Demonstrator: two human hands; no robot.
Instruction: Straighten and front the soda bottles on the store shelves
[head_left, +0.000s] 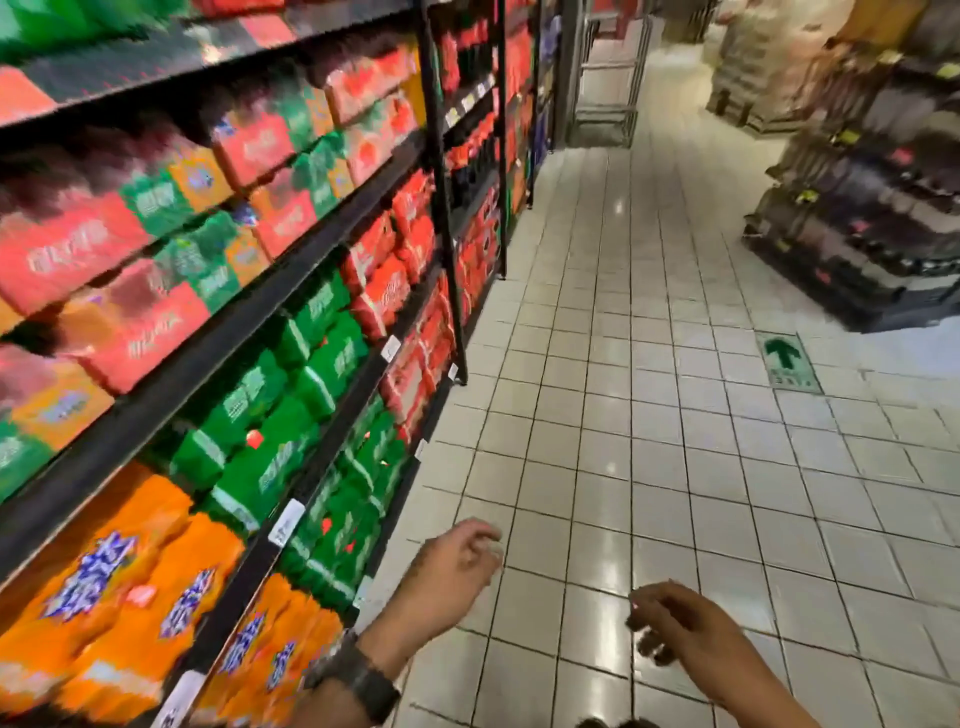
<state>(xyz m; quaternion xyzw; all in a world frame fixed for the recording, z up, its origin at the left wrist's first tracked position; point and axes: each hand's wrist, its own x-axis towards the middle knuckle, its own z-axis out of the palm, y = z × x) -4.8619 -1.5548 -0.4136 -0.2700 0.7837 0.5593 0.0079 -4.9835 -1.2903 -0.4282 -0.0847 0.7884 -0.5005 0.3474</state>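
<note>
Left hand (452, 564): released, fingers loosely bent, nothing held; over the floor (649, 467), just right of the shelf fronts; watch (363, 675) on the wrist.
Right hand (675, 623): released as well, fingers bent downward, nothing held; over bare tiles, well apart from the shelves (171, 384).
Sodas: all to the left of both hands; orange (104, 587) nearest the left hand, green (270, 441) further ahead of it, red (78, 249) above and beyond. Strongly blurred, so not possible to tell single bottles.
Done so far: hard to judge. Fronts seemingly filled up to the shelf edges; straightness of rows and facing of labels hidden by the blur.
Left to do: probably most of it. No soda touched by either hand now, so likely a moment between two sections.
Edges: black shelf lips with white tags (284, 522) reaching out toward the left hand; black upright (444, 208) ahead of it, down to the floor line.
Open room: wide tiled floor ahead and right of both hands; green arrow (787, 358) far ahead of the right hand; dark stacked display (872, 208) further right, well apart. Enough room for stepping along the shelves; tight only on the left, with the left wrist near the lowest lip.
</note>
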